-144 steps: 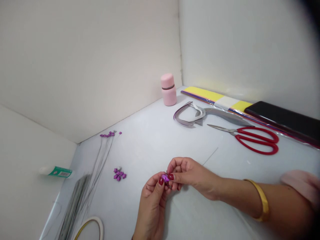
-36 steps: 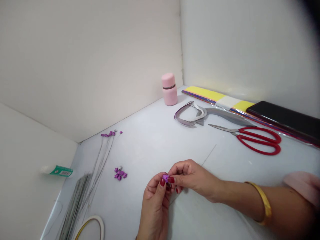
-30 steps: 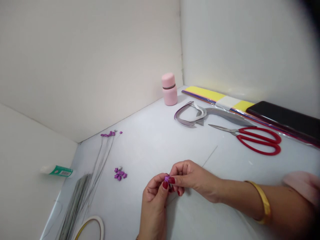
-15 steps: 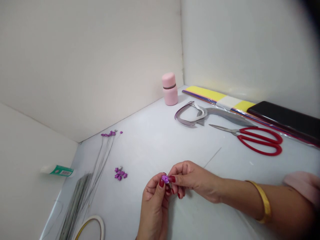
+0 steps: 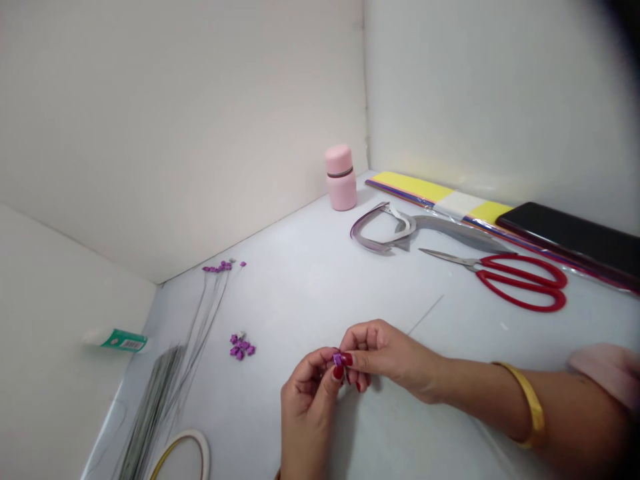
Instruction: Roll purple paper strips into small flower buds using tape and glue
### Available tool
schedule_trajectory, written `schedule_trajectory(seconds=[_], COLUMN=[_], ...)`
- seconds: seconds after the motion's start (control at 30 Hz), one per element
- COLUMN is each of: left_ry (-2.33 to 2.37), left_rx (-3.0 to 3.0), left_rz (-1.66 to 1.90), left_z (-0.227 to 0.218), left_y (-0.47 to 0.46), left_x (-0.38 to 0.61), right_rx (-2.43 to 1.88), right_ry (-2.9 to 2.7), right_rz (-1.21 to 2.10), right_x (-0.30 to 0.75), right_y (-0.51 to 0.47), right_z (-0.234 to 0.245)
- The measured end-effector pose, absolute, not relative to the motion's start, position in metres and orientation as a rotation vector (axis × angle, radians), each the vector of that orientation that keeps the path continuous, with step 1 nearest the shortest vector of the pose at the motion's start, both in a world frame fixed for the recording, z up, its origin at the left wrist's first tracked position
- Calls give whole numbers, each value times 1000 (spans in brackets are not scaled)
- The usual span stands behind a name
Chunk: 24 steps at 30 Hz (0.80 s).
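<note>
Between the fingertips of both hands is a small purple folded paper piece (image 5: 337, 360), shaped like a little flower or bud; its details are partly covered by fingers. My left hand (image 5: 313, 393) pinches it from the left with thumb and forefinger. From the right, my right hand (image 5: 380, 353) grips it with thumb and bent fingers. A thin wire (image 5: 426, 315) lies on the table just beyond the right hand. Left of the hands rests a small cluster of purple paper flowers (image 5: 242, 348). Farther back are purple flowers (image 5: 218, 268) on wire stems.
Red-handled scissors (image 5: 525, 283) lie at right, near curled paper strips (image 5: 383, 230), a dark phone (image 5: 570, 233) and packed coloured paper (image 5: 415, 187). A pink bottle (image 5: 341, 179) stands behind. At left are a wire bundle (image 5: 150, 407), a tape roll (image 5: 203, 447) and a green-white tube (image 5: 123, 340).
My left hand has shifted slightly right, its thumb now covering more of the purple piece. The piece has turned and moved a little right. The right hand has barely moved.
</note>
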<state>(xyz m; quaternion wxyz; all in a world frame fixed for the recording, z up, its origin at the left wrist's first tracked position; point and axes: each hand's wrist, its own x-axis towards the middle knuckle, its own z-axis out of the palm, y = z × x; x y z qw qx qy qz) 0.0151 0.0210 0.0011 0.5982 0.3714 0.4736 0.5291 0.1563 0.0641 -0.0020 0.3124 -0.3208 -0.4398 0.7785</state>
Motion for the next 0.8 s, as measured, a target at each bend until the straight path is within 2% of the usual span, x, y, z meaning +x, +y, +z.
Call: schedule_trajectory(seconds=[0.27, 0.53, 0.8], left_ry=[1272, 1367, 1346], left_rx=[931, 1046, 831], left_rz=[1298, 1253, 1308], left_z=[-3, -9, -9], left_y=[19, 20, 19], left_x=[16, 13, 16], right_rx=[-875, -938, -926], right_ry=[-1208, -1377, -1389], right_rz=[2010, 1775, 1783], right_x=[154, 155, 155], right_y=[64, 62, 62], right_z=[-5, -8, -6])
